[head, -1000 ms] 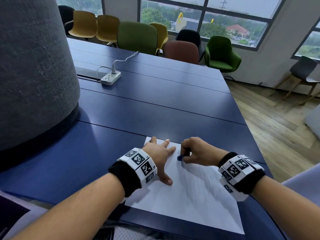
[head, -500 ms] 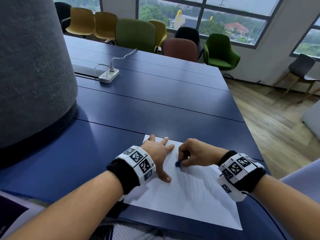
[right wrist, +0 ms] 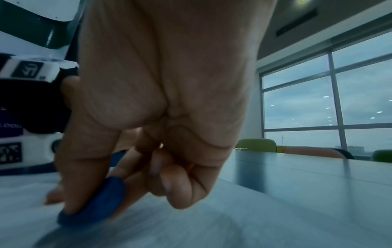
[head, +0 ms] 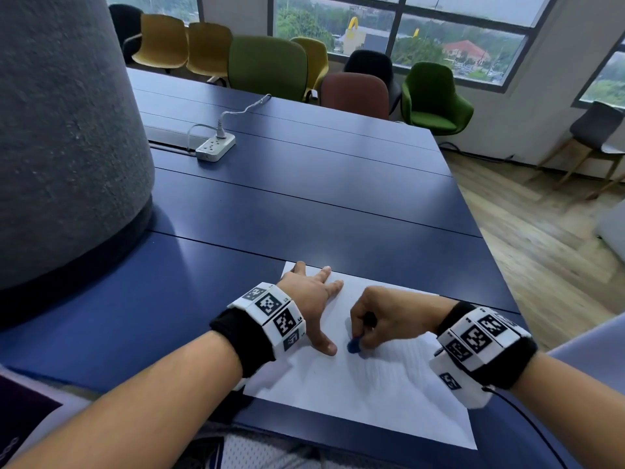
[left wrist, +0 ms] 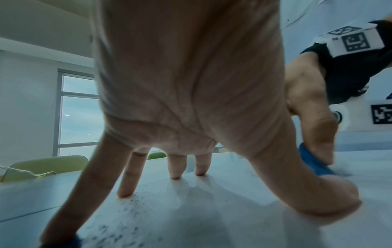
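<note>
The sheet of white paper [head: 372, 394] lies flat along the near edge of the dark blue tabletop [head: 304, 214]. The left hand [head: 311, 299] sits on the sheet's far left part with its grip spread wide. The 4 fingers and the thumb are straight, and their tips press the paper down. Dark specks [left wrist: 127, 211] dot the sheet under that palm.

Just right of the left thumb, the right hand [head: 382, 316] has its grip pinched on a small blue eraser [head: 354, 346]. The thumb and forefinger are round it and the other fingers are curled under. The eraser's lower edge touches the paper, toward the left of the sheet.

Past the sheet the tabletop runs on in long glossy boards with thin seams between them. On the left a broad grey column [head: 61, 130] with a rough, felt-like surface meets the tabletop in a darker band. Farther back, a white power strip [head: 215, 147] lies with 1 white cable plugged in.

Beyond the far edge stands a row of chairs [head: 267, 66] in yellow, green, black and reddish brown. A pale wood floor [head: 541, 231] shows to the right. Large windows [head: 456, 28] look out on trees and rooftops.
</note>
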`<state>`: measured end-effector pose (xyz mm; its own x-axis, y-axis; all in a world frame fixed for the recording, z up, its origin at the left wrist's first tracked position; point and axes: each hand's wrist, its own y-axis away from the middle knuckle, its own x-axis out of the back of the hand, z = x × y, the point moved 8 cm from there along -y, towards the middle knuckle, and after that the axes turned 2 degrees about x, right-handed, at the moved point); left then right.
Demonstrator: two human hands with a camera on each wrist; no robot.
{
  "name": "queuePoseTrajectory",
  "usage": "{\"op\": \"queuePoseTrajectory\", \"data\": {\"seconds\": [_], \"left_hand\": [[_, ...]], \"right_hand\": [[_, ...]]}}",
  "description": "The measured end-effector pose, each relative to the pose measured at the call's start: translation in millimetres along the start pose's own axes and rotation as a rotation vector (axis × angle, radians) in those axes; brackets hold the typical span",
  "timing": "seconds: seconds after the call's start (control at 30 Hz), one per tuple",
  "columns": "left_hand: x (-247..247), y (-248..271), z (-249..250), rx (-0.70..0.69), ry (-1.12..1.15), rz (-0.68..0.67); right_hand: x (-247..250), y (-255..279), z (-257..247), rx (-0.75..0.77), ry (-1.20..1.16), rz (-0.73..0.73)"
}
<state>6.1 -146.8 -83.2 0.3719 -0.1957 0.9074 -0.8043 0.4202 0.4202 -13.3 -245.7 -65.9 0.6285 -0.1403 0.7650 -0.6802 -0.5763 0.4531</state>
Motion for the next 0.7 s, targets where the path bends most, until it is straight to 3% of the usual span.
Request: {"op": "queuePoseTrajectory", "data": {"seconds": [0.1, 0.27, 0.4, 0.53, 0.7], "left_hand": [[-1, 0, 0, -0.002, -0.007, -0.011], [0, 1, 1, 0.002, -0.005, -0.012], [0, 0, 1, -0.002, -0.016, -0.011], [0, 1, 1, 0.004, 0.000, -0.015], [-1, 0, 1, 0.000, 0.000, -0.014]], "right_hand": [[15, -1, 4, 0.011, -0.046, 0.191], [-10, 7, -6, 0.036, -0.024, -0.022], [6, 4, -2, 0.022, -0.061, 0.179], [-15, 13, -13, 0.038, -0.019, -0.068], [-1, 13, -6, 0.038, -0.070, 0.157]]}}
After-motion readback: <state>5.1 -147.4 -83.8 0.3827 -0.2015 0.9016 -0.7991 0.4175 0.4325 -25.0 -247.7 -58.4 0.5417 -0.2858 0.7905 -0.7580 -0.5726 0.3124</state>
